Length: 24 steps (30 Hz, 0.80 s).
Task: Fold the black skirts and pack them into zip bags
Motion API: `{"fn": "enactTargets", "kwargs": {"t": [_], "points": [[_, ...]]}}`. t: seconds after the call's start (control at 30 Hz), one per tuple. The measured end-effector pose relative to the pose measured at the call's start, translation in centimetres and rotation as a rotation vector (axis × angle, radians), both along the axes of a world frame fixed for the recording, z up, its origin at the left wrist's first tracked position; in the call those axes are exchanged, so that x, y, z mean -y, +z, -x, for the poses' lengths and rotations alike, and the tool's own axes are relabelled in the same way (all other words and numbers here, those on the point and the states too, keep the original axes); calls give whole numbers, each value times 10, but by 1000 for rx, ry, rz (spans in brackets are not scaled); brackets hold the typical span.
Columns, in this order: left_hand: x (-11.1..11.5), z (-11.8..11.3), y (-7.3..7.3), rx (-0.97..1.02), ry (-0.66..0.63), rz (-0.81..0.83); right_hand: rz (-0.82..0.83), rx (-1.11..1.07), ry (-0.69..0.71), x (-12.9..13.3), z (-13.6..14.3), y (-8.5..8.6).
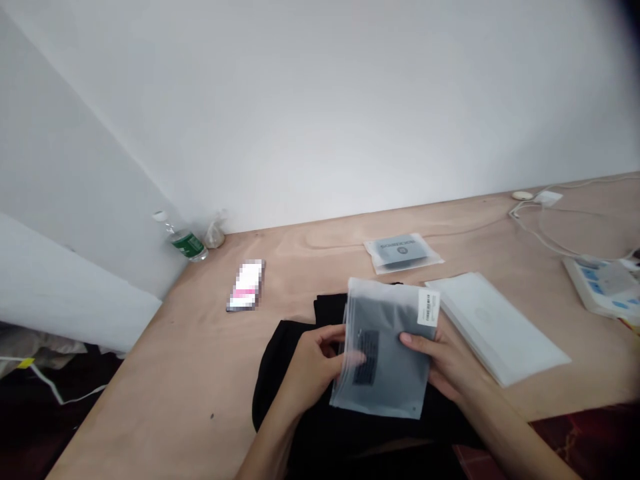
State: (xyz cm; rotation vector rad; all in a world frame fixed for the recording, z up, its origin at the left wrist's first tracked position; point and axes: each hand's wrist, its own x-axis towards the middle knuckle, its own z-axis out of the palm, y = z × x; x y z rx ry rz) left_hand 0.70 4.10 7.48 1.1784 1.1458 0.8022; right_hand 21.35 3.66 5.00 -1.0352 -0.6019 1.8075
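Observation:
A frosted plastic zip bag (390,393) with a white barcode label on its upper right corner is held up before me in both hands. My left hand (320,363) grips its left edge, the thumb tip showing hazily through the plastic. On the right edge, my right hand (440,360) pinches the bag with its thumb on the front; the other fingers are mostly behind it. Something dark shows through the bag, but I cannot tell whether it is inside or behind. Black folded fabric (280,353) lies on the table beneath the bag and my hands.
On the wooden table (190,373) lie a flat packet (403,252), a stack of white frosted bags (505,327) and a phone (247,285). A water bottle (185,241) leans by the left wall. At right are a power strip (600,287) and white cables (530,227).

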Motion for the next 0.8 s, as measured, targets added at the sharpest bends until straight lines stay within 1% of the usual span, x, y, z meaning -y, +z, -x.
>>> {"fn": "enactTargets", "kwargs": {"t": [0.07,0.1,0.2,0.3,0.37,0.4,0.47,0.53,0.57,0.6,0.67,0.7,0.73,0.8], "points": [[0,-7,-2,119,-26,89,21,23,59,2,1,1],[0,-9,-3,146,-29,125,28,38,72,3,1,0],[-2,-11,-9,108,-1,188,26,77,38,7,1,-8],[-4,-8,-13,39,34,168,1,145,10,8,-4,-18],[-3,-6,-11,14,62,118,-21,217,-16,5,-15,-21],[-3,-5,-9,11,90,86,-36,258,-48,2,-23,-21],[-1,-2,-4,36,175,9,-77,368,-171,-6,-50,-16],[1,2,2,68,250,-119,-114,538,-377,-14,-85,-8],[2,4,4,70,262,-207,-103,678,-502,-19,-105,-4],[3,6,4,58,256,-295,-89,747,-586,-23,-124,0],[3,8,0,20,221,-433,-103,879,-686,-32,-160,2],[3,9,-4,6,201,-464,-146,1056,-700,-37,-176,-1],[3,8,-9,-1,186,-472,-202,1187,-650,-42,-189,-7],[4,7,-18,-2,171,-459,-291,1353,-471,-51,-209,-22]]}}
